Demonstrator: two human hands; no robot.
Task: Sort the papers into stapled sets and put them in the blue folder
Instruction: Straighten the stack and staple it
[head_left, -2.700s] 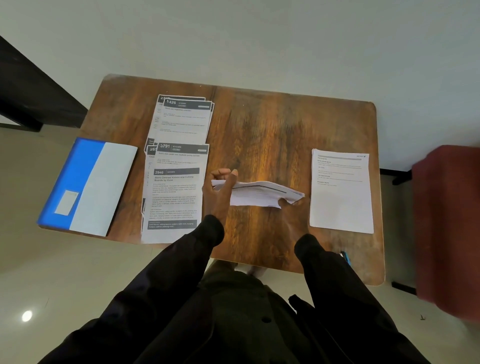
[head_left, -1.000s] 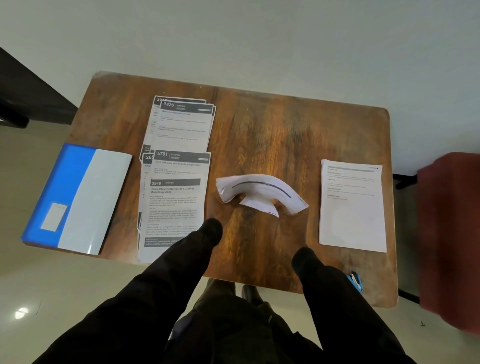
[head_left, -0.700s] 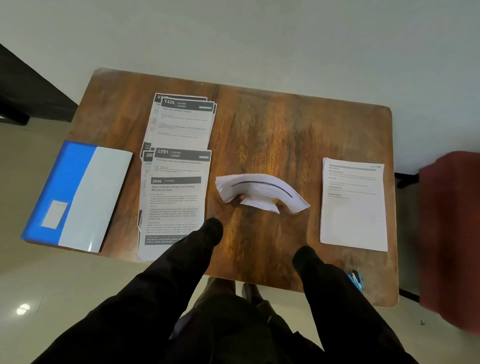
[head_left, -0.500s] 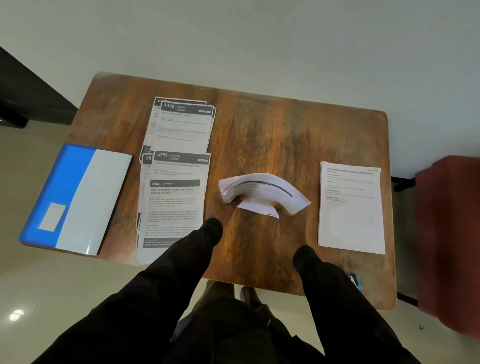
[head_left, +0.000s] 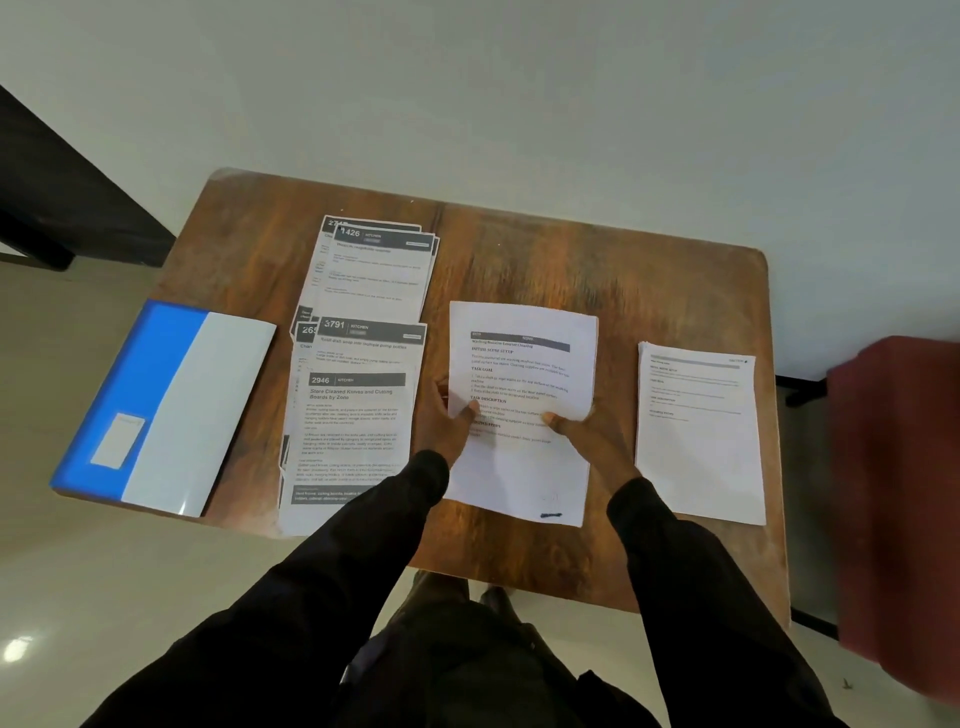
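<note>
My hands are both pinching: left hand (head_left: 442, 421) and right hand (head_left: 587, 436) each taking the paper set (head_left: 524, 364) at mid-edge, thumb on top, holding it between them over the surface (head_left: 571, 260). Judging it light, floppy, slick between sheets; two-sided grip should stop sagging. The blue folder (head_left: 197, 415) is lying well left of my left hand.

"1426", "3791", "2946", "KITCHEN" on the overlapping sheets (head_left: 358, 415)
</note>
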